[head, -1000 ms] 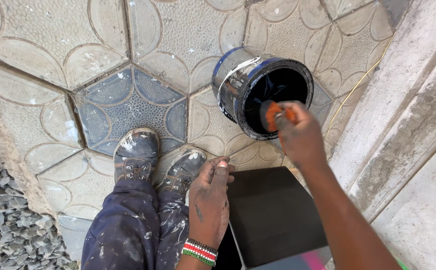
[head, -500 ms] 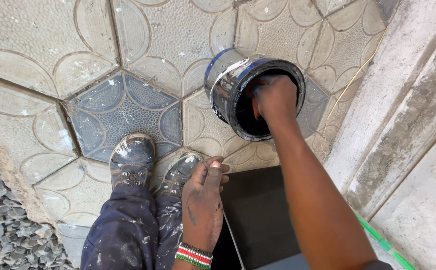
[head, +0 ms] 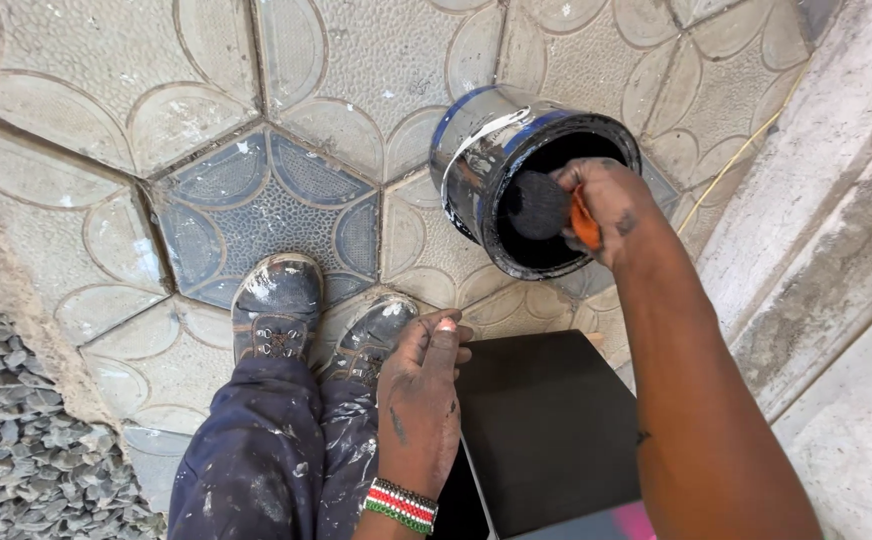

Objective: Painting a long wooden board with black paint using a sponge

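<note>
Lifted out of the black-stained round paint tin (head: 531,180) since a moment ago, the orange-handled brush (head: 548,207), clenched in the right hand (head: 604,205), hangs loaded at its mouth, needing excess wiped, while the left hand (head: 421,400) lies slack on the knee.

A paved floor (head: 356,60) of grey, petal-patterned hexagonal tiles carries a black, paint-smeared metal paint can (head: 486,170), two paint-spattered shoes (head: 276,310) and a flat black panel (head: 546,420).
</note>
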